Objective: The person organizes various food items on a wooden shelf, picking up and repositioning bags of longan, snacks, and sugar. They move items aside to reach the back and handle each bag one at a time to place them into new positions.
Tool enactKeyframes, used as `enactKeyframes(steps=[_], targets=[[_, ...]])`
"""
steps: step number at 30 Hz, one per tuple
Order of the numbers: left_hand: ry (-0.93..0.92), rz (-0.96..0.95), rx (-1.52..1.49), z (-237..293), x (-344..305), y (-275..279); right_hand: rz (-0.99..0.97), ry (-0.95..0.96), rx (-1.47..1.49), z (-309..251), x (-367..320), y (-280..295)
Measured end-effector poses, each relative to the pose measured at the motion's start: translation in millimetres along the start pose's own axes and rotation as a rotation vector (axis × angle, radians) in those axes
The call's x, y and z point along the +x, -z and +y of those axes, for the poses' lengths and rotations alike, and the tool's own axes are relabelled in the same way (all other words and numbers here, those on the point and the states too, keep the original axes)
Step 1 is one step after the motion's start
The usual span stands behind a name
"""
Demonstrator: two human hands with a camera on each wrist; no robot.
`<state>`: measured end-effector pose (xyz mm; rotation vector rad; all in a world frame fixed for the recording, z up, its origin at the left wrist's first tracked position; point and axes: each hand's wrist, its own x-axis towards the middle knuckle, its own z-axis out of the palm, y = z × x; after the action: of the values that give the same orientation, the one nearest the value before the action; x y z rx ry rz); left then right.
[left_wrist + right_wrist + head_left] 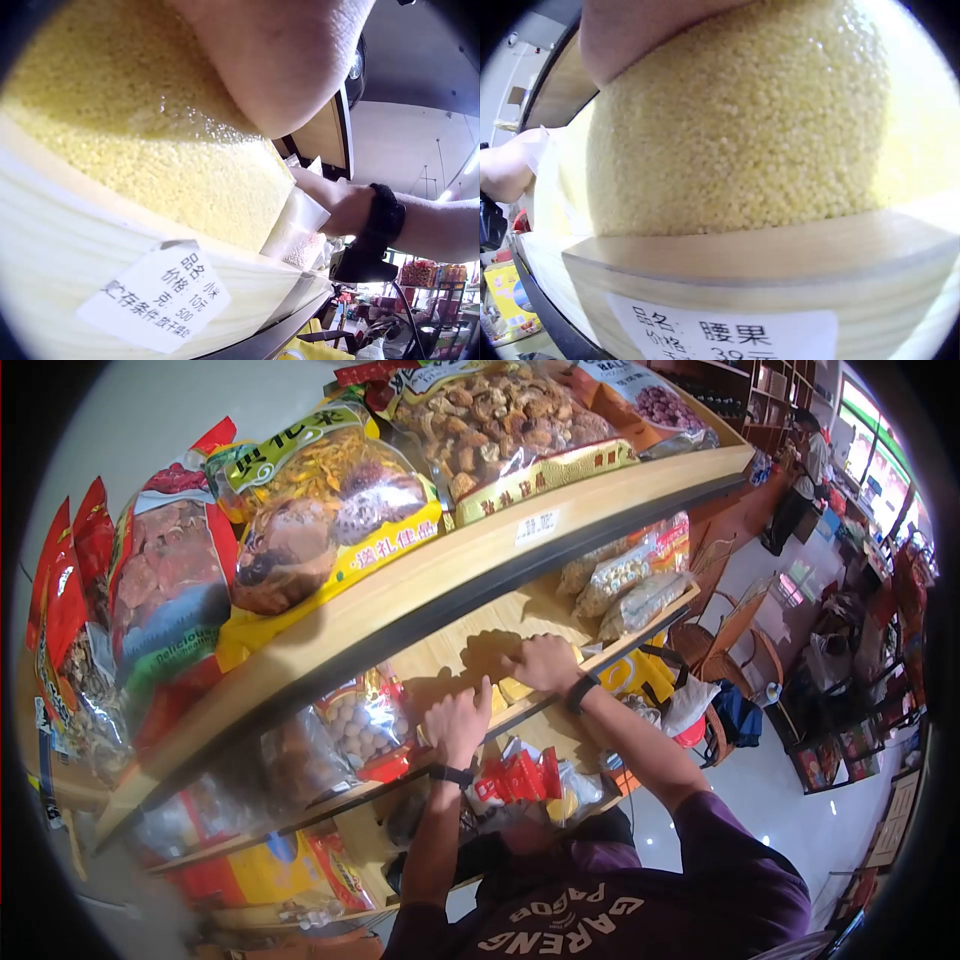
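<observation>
Both hands reach onto the middle wooden shelf, above clear bags of yellow millet at its front edge. My left hand lies over a millet bag, its thumb sticking out straight to the right. Its other fingers are hidden from view. To the right, my right hand rests on another millet bag, back of the hand up, with its fingertips out of sight beyond the knuckles. A white price label sits below the left bag, and another price label is on the shelf edge.
Overhanging the hands is an upper shelf with large bags of dried mushrooms. Bags of nuts stand right of the hands, and a bag of round pale goods at left. Red packets lie on a lower shelf.
</observation>
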<state>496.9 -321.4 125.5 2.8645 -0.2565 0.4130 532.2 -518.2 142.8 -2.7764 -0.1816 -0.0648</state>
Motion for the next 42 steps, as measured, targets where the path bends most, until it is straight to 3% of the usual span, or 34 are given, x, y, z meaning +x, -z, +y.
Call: enactKeyframes(steps=[6, 14, 20, 22, 23, 24, 25, 27, 29, 30, 31, 32, 33, 37, 42], targets=[[-0.014, 0.087, -0.016, -4.0, -2.5, -11.1, 0.003, 0.011, 0.009, 8.9, 3.0, -14.3], [0.007, 0.016, -0.022, -6.2, 0.3, -11.0, -0.019, -0.005, 0.002, 4.1, 3.6, -6.0], [0.082, -0.211, -0.002, 5.5, 1.5, 14.5, -0.028, 0.093, 0.016, 5.5, 1.6, 0.5], [-0.198, 0.203, -0.344, 2.4, -0.7, 9.2, -0.004, 0.19, 0.024, 9.8, -3.5, -1.4], [-0.339, 0.403, -0.514, 0.3, -8.1, 7.1, 0.317, 0.53, 0.237, 16.8, -10.4, -13.0], [-0.327, 0.45, -0.588, 5.3, -26.5, 11.0, 0.359, 0.569, 0.265, 14.0, -30.9, -11.8], [-0.336, 0.41, -0.487, 3.9, -46.6, 14.8, 0.407, 0.612, 0.285, 9.0, -55.5, -10.7], [-0.414, 0.272, -0.694, 9.8, -81.4, 13.6, 0.551, 0.533, 0.415, 6.3, -107.1, -40.5], [-0.388, 0.067, -0.755, -0.4, -116.0, -24.4, 0.259, 0.284, 0.645, 23.5, -152.3, -97.2], [-0.187, -0.208, -0.767, -7.6, -134.1, -39.7, 0.022, 0.092, 0.698, 31.9, -170.0, -126.6], [-0.187, -0.196, -0.795, -22.6, -152.4, -77.3, -0.211, -0.101, 0.739, 40.5, -185.4, -156.9], [-0.029, -0.36, -0.861, -30.3, -171.6, -92.5, -0.256, -0.066, 0.72, 53.8, -203.9, -195.8], [0.015, -0.372, -0.855, -37.0, -192.3, -110.7, -0.293, -0.033, 0.698, 61.9, -213.5, -220.8], [0.158, -0.569, -0.825, -79.7, -274.4, -182.6, -0.476, -0.159, 0.771, 47.3, -232.8, -222.8], [0.184, -0.678, -0.824, -76.7, -290.8, -183.6, -0.655, -0.361, 0.86, 44.1, -225.5, -251.6]])
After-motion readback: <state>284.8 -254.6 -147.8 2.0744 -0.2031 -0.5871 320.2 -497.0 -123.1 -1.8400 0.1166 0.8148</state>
